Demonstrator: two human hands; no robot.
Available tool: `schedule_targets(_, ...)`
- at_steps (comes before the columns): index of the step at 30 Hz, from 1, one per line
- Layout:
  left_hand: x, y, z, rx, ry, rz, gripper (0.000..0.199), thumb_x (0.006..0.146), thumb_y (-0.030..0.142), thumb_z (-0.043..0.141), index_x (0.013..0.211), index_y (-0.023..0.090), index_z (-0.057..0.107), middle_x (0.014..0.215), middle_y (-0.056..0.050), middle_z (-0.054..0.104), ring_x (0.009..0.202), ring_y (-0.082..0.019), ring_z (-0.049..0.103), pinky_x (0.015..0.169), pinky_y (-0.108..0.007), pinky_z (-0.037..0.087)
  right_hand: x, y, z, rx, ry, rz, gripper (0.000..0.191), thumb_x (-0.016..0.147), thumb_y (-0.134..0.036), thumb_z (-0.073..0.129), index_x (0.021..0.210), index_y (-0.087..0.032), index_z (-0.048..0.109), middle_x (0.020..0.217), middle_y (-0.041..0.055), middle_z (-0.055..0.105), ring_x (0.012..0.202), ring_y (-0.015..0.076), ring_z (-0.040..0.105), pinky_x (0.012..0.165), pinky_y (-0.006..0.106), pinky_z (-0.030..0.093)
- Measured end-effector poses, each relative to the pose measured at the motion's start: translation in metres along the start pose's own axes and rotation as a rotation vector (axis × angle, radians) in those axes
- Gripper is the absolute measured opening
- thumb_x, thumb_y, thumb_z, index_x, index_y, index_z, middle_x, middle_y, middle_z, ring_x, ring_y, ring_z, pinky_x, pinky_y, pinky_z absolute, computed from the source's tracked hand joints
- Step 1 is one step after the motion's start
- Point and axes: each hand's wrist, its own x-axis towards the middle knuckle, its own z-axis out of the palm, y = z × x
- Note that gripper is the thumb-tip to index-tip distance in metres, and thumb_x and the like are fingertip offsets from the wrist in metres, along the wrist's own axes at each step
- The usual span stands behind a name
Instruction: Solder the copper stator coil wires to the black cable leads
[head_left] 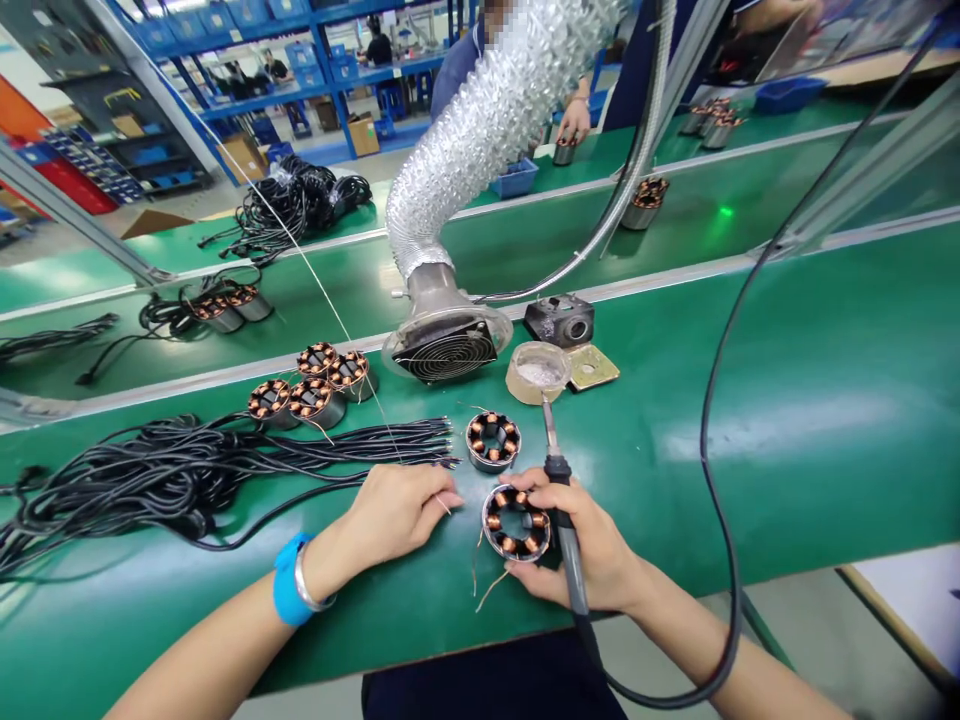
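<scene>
My right hand (596, 545) holds a motor stator (508, 544) with copper coils between thumb and fingers. The same hand keeps a soldering iron (570, 565) against its palm, tip pointing away from me. Loose copper leads hang from the stator's near left side. Just left of it, my left hand (394, 512) is closed in a pinch, and a thin pale wire end (444, 506) shows at its fingertips. Its other end is hidden. A second stator (493, 443) stands on the bench beyond the held one. The iron's tip is by a round tub (538, 373) of pale material.
Black cables (172, 480) with stripped ends lie left, several stators (315, 385) behind them. A fume extractor (448, 345) on a silver duct (480, 140) hangs ahead. The iron's cord (709, 430) loops along the right. A co-worker's hand (574, 120) touches a stator across the line.
</scene>
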Motion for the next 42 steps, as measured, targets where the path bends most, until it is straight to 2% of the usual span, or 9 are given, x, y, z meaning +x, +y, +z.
schedule_targets(4,0.008,0.017,-0.014,-0.396,-0.110,-0.060,0.036,0.096,0.040,0.043,0.073,0.018,0.058,0.062,0.002,0.055,0.057,-0.011,0.046,0.057,-0.023,0.033,0.001,-0.001,0.005,-0.082,0.046,0.002,0.066,0.074,-0.025,0.076,0.128,-0.023,0.038,0.119,0.0142,0.058,0.110,0.0274,0.063,0.091,0.044,0.056)
schedule_targets(9,0.030,0.032,-0.009,-0.787,-0.001,-0.180,0.050,0.095,0.053,0.031,0.068,0.017,0.053,0.056,0.005,0.036,0.052,-0.010,0.031,0.051,-0.023,0.027,0.003,0.000,0.007,-0.166,0.103,0.023,0.066,0.076,-0.033,0.078,0.128,-0.023,0.039,0.116,0.0140,0.059,0.106,0.0275,0.062,0.087,0.043,0.058)
schedule_targets(14,0.003,0.036,-0.021,-0.327,-0.062,-0.213,0.032,0.081,0.049,0.064,0.075,0.018,0.061,0.054,0.007,0.037,0.052,-0.010,0.032,0.052,-0.023,0.022,0.003,0.001,0.008,-0.206,0.141,0.004,0.064,0.078,-0.036,0.077,0.128,-0.019,0.040,0.115,0.0153,0.059,0.105,0.0277,0.061,0.086,0.042,0.058)
schedule_targets(16,-0.006,0.036,-0.025,-0.218,-0.088,-0.173,0.027,0.087,0.042,0.059,0.074,0.018,0.061,0.053,0.007,0.040,0.051,-0.010,0.035,0.053,-0.024,0.023,0.003,0.001,0.009,-0.207,0.133,0.007,0.066,0.078,-0.035,0.077,0.129,-0.018,0.040,0.115,0.0153,0.058,0.106,0.0277,0.061,0.087,0.041,0.058)
schedule_targets(24,0.013,0.035,-0.006,-0.714,-0.001,-0.115,0.041,0.096,0.043,0.043,0.073,0.015,0.062,0.071,-0.001,0.063,0.068,-0.013,0.055,0.068,-0.023,0.041,-0.001,0.002,0.007,-0.225,0.106,0.021,0.067,0.075,-0.032,0.079,0.128,-0.018,0.041,0.114,0.0143,0.059,0.107,0.0279,0.060,0.087,0.041,0.057)
schedule_targets(28,-0.010,0.035,-0.006,-0.352,-0.049,-0.114,0.031,0.082,0.050,0.067,0.082,0.018,0.070,0.061,0.002,0.061,0.057,-0.013,0.052,0.057,-0.023,0.033,-0.005,0.002,0.007,-0.243,0.104,0.012,0.063,0.077,-0.031,0.078,0.128,-0.017,0.043,0.114,0.0151,0.060,0.107,0.0275,0.061,0.087,0.041,0.057)
schedule_targets(31,-0.027,0.038,-0.005,-0.208,-0.078,-0.020,0.022,0.090,0.036,0.058,0.082,0.020,0.070,0.071,-0.001,0.070,0.063,-0.015,0.059,0.061,-0.024,0.035,-0.006,0.005,0.007,-0.273,0.111,-0.017,0.064,0.077,-0.030,0.079,0.128,-0.015,0.043,0.114,0.0162,0.060,0.105,0.0277,0.062,0.087,0.042,0.057)
schedule_targets(38,-0.025,0.039,0.015,-0.554,-0.065,0.043,0.033,0.099,0.026,0.037,0.087,0.015,0.066,0.081,-0.003,0.073,0.071,-0.012,0.065,0.067,-0.019,0.047,-0.005,0.008,0.006,-0.306,0.096,-0.047,0.060,0.078,-0.031,0.078,0.126,-0.013,0.045,0.113,0.0186,0.062,0.101,0.0293,0.065,0.082,0.042,0.057)
schedule_targets(42,-0.024,0.012,0.013,-0.080,0.056,-0.097,0.027,0.099,0.032,0.042,0.103,0.019,0.065,0.095,-0.006,0.075,0.083,-0.020,0.070,0.076,-0.028,0.050,-0.005,0.004,0.007,-0.306,0.105,-0.045,0.062,0.076,-0.030,0.080,0.124,-0.014,0.045,0.114,0.0182,0.062,0.101,0.0285,0.066,0.084,0.042,0.058)
